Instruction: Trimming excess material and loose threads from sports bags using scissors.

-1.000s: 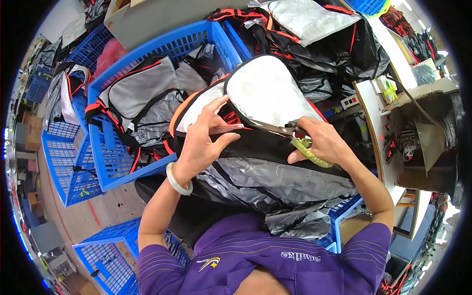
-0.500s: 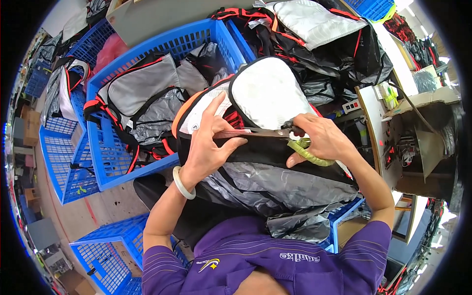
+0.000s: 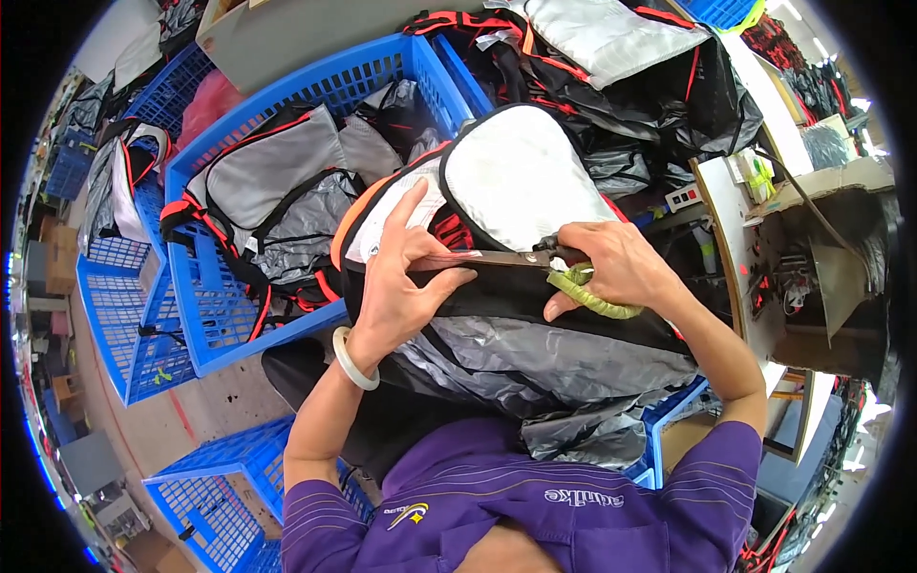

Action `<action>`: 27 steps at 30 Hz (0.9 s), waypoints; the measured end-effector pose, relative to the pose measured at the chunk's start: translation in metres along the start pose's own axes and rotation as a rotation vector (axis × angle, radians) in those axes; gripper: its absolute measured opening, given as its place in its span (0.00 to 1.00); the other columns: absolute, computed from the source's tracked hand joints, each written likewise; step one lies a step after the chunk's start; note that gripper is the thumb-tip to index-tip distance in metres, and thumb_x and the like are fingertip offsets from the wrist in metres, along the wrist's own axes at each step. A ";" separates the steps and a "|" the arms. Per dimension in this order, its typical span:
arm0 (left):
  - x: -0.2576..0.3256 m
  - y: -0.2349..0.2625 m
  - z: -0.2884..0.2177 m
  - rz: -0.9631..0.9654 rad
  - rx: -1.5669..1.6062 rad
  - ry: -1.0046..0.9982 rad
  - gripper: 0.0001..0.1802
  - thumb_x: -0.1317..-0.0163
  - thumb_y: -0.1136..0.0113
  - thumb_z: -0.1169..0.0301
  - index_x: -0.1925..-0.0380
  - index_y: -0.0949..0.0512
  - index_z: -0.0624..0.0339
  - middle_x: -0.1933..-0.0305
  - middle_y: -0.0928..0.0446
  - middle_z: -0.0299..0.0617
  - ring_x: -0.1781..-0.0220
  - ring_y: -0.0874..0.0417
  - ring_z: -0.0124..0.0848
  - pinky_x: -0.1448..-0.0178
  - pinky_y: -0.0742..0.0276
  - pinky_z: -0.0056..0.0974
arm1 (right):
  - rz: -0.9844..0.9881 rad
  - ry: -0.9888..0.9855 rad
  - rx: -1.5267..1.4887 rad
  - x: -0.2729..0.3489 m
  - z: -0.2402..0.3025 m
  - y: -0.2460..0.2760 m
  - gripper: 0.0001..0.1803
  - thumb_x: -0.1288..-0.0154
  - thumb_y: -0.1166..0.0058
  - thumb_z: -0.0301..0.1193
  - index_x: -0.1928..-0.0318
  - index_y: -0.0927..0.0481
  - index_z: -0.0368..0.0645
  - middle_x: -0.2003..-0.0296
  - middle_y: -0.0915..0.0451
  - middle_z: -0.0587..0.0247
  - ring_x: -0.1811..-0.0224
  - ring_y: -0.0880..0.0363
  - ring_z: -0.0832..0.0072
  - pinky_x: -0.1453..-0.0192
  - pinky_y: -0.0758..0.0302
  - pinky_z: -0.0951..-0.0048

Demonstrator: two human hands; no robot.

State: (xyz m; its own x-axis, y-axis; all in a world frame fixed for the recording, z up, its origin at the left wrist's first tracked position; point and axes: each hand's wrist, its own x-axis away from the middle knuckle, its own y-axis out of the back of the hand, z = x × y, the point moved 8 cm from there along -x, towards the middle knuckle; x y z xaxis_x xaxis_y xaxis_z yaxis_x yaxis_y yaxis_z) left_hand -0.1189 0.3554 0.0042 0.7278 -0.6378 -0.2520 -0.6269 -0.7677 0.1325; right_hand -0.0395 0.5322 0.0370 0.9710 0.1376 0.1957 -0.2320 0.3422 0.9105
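Across my lap lies a black backpack (image 3: 573, 298) with a white padded panel (image 3: 516, 181), orange-red edging and a silvery lining (image 3: 564, 358). My right hand (image 3: 611, 267) grips a pair of scissors (image 3: 511, 258), whose handle is wrapped in yellow-green material. Their blades point left along the bag's black edge, to my left hand. My left hand (image 3: 401, 286) is at the blade tips, its thumb and index finger closed around the edge there. What exactly is pinched between those fingers is too small to make out.
A blue plastic crate (image 3: 196, 329) on the left holds another grey and black bag (image 3: 277, 158). More bags (image 3: 611, 43) are piled at the far side. On the right stand a white board (image 3: 731, 239) and an open cardboard box (image 3: 831, 353). Another blue crate (image 3: 210, 497) sits lower left.
My right hand and the scissors have shifted slightly left. My left hand keeps nearly the same place and grip, and the bag has barely moved.
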 end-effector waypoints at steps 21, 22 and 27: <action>-0.028 -0.096 0.022 0.595 -0.947 -0.416 0.57 0.75 0.20 0.62 0.37 0.37 0.53 0.46 0.31 0.47 0.47 0.29 0.44 0.54 0.25 0.44 | -1.157 -0.890 -0.997 0.265 -0.130 -0.081 0.12 0.44 0.37 0.32 0.69 0.28 0.40 0.75 0.28 0.71 0.71 0.31 0.80 0.65 0.34 0.77; -0.033 -0.095 0.036 0.610 -0.942 -0.380 0.44 0.70 0.22 0.61 0.46 0.28 0.56 0.54 0.25 0.45 0.52 0.24 0.45 0.57 0.24 0.45 | -1.223 -0.824 -1.035 0.252 -0.128 -0.067 0.13 0.47 0.36 0.29 0.70 0.29 0.42 0.76 0.30 0.72 0.73 0.32 0.82 0.68 0.37 0.78; -0.045 -0.070 0.047 0.395 -0.904 -0.334 0.19 0.60 0.30 0.67 0.66 0.20 0.61 0.70 0.21 0.50 0.63 0.20 0.50 0.59 0.24 0.48 | -1.204 -0.559 -0.879 0.202 -0.140 0.014 0.15 0.53 0.36 0.24 0.71 0.32 0.41 0.77 0.31 0.72 0.74 0.33 0.81 0.69 0.35 0.76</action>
State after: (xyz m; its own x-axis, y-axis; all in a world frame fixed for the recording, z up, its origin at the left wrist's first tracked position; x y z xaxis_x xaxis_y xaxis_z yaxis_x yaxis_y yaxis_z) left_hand -0.1207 0.4407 -0.0385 0.3152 -0.9102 -0.2688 -0.2618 -0.3556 0.8972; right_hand 0.1453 0.6952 0.0384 0.4563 -0.8738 -0.1682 0.8858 0.4280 0.1795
